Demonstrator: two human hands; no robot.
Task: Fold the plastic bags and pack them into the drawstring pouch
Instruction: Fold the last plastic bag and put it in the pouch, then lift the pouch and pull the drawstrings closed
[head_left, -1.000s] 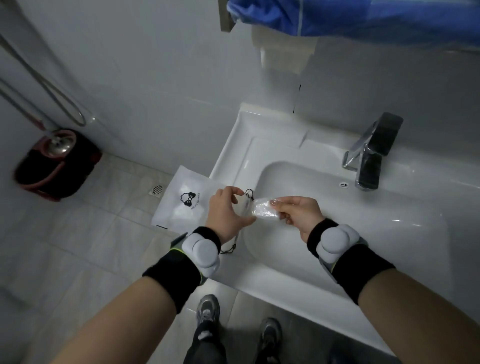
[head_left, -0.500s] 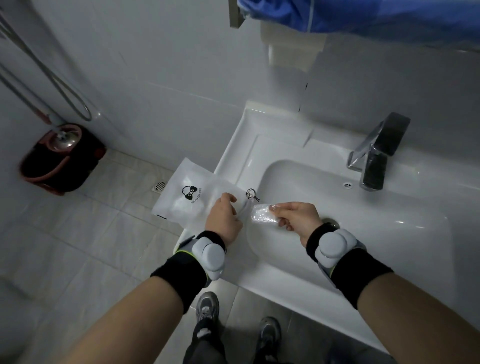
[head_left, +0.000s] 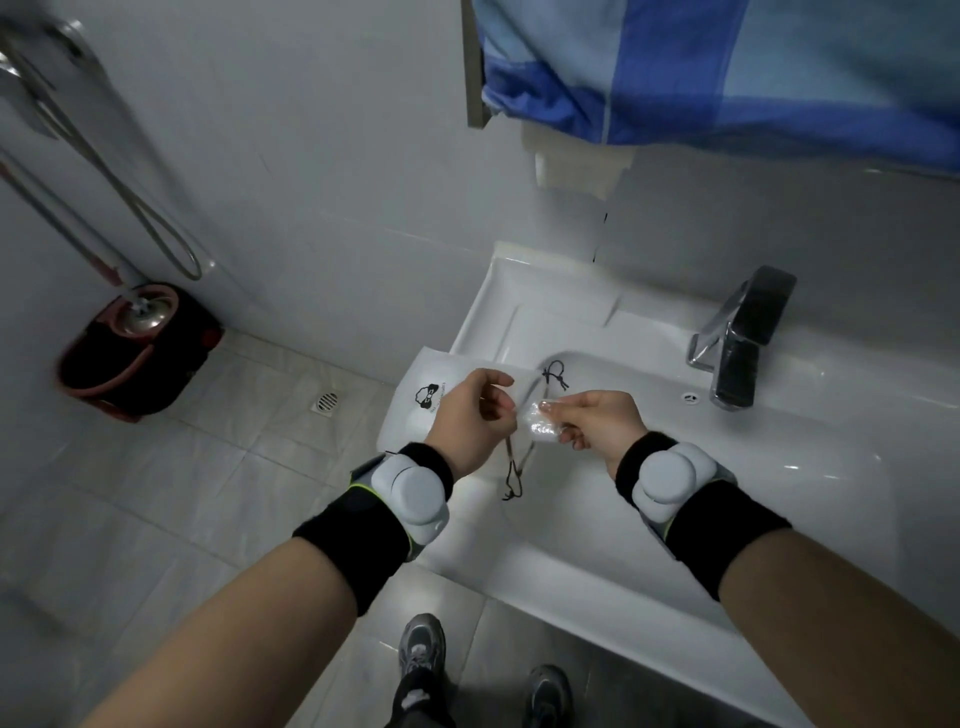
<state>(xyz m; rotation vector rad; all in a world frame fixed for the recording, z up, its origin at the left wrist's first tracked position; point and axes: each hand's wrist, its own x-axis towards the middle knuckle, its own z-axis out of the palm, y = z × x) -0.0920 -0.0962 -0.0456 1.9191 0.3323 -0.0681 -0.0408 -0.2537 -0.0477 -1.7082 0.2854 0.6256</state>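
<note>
A white drawstring pouch (head_left: 418, 402) with a small black logo lies over the left rim of the sink (head_left: 597, 587). Its black cords (head_left: 555, 375) loop out at the mouth, and another cord end hangs down below my hands. My left hand (head_left: 475, 415) pinches the pouch at its mouth edge. My right hand (head_left: 597, 423) grips a small folded clear plastic bag (head_left: 540, 427) and holds it right at the pouch mouth, touching my left fingers. The pouch opening itself is hidden behind my left hand.
A chrome and black tap (head_left: 740, 340) stands at the back right of the basin. A red mop bucket (head_left: 137, 351) sits on the tiled floor at the left, near a floor drain (head_left: 326, 401). A blue cloth (head_left: 727, 67) hangs above the sink. My shoes (head_left: 423, 644) show below.
My hands have come together: the right hand brought the folded bag up against the left fingers at the pouch mouth. The view shifted, so the sink sits further right.
</note>
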